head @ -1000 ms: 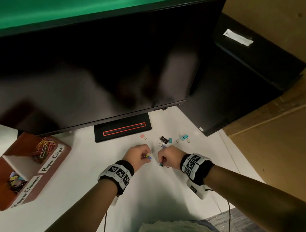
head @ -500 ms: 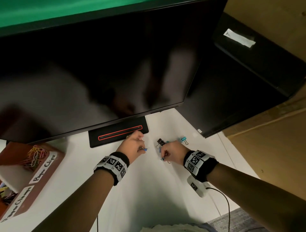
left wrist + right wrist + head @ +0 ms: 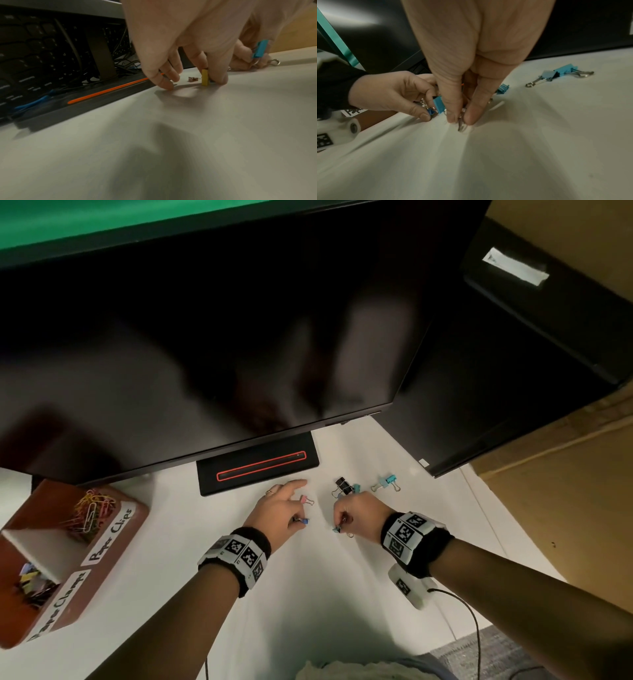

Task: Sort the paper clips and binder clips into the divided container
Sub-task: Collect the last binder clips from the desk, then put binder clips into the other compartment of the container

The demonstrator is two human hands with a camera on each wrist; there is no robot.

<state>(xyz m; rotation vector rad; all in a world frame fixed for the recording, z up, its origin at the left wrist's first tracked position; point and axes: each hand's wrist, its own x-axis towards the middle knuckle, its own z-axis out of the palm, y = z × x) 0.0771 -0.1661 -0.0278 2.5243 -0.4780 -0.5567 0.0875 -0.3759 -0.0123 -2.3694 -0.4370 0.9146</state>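
My left hand (image 3: 297, 518) pinches small binder clips against the white desk: a yellow one (image 3: 205, 79) and a dark blue one (image 3: 430, 112). Its index finger stretches forward beside a loose pink binder clip (image 3: 307, 500). My right hand (image 3: 340, 525) pinches the wire handles of a teal binder clip (image 3: 439, 104) just right of the left hand. Beyond the right hand lie a black binder clip (image 3: 342, 485) and a light blue one (image 3: 387, 482). The brown divided container (image 3: 113, 546) sits far left, with colored paper clips (image 3: 92, 508) in the far compartment and binder clips (image 3: 30, 580) in the near one.
A large dark monitor (image 3: 205, 354) overhangs the desk, its black stand base (image 3: 257, 470) with a red line just ahead of my left hand. A second black screen (image 3: 479, 405) stands at the right. A cable (image 3: 472, 621) trails from my right wrist.
My left hand has reached forward toward the monitor stand, its index finger now stretched out beside the pink clip. The right hand moved slightly forward, still holding the teal clip.
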